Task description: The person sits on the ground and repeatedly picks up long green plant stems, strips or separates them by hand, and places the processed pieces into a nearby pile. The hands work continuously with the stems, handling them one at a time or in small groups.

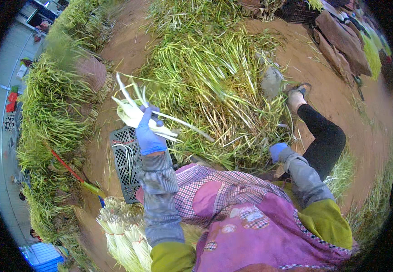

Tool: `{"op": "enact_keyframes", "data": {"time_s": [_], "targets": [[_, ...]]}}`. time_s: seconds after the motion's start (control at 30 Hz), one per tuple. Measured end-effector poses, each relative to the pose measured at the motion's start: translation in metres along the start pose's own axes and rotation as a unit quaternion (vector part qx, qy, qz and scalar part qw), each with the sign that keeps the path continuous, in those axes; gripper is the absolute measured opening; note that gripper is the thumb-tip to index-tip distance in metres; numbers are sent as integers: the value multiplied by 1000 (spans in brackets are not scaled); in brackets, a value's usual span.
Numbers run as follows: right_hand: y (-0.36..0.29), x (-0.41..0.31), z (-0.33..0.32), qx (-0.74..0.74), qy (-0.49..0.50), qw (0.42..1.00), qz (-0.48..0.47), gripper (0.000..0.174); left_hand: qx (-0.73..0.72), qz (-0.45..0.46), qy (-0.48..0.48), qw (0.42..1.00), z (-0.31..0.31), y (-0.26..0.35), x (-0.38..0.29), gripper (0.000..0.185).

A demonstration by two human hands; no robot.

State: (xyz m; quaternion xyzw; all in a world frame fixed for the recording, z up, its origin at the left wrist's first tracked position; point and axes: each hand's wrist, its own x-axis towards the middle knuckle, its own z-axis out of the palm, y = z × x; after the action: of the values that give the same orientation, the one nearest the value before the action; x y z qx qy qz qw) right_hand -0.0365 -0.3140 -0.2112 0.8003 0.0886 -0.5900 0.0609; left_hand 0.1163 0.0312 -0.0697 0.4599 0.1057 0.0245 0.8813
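My left hand (pixel 150 131), in a blue glove, grips a small bunch of pale leafy stalks (pixel 130 114) that look like blanched chives. One long white stalk reaches out from it to the right. Beneath this hand is a black perforated plastic crate (pixel 125 166) with thin white strips (pixel 125 151) lying on it. My right hand (pixel 278 152), also blue-gloved, is low beside the right edge of a broad heap of green and yellow stalks (pixel 213 88). Its fingers are mostly hidden, so whether it holds anything is unclear.
Tied bundles of pale stalks (pixel 128 231) stand at lower left. A long bank of leafy bundles (pixel 54 108) runs along the left, with a red and yellow pole (pixel 77 175) against it. My bent leg (pixel 324 136) is at right. Brown cloth (pixel 342 40) lies at upper right.
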Motion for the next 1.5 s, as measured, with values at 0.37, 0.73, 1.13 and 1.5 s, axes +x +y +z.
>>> {"op": "enact_keyframes", "data": {"time_s": [0.37, 0.73, 1.13, 1.5], "targets": [[-111, -55, -208, 629, 504, 507, -305, 33, 208, -124, -51, 969, 19, -58, -33, 27], [-29, -16, -175, 842, 404, 199, -298, 18, 521, -276, -253, 767, -11, -66, -43, 20], [46, 58, -147, 454, 618, 639, -68, 27, -84, -151, -53, 984, 17, -23, 2, 30], [88, 40, -32, 439, 730, 511, 118, 34, -18, -197, -1, 980, 31, -45, -18, 26]]}}
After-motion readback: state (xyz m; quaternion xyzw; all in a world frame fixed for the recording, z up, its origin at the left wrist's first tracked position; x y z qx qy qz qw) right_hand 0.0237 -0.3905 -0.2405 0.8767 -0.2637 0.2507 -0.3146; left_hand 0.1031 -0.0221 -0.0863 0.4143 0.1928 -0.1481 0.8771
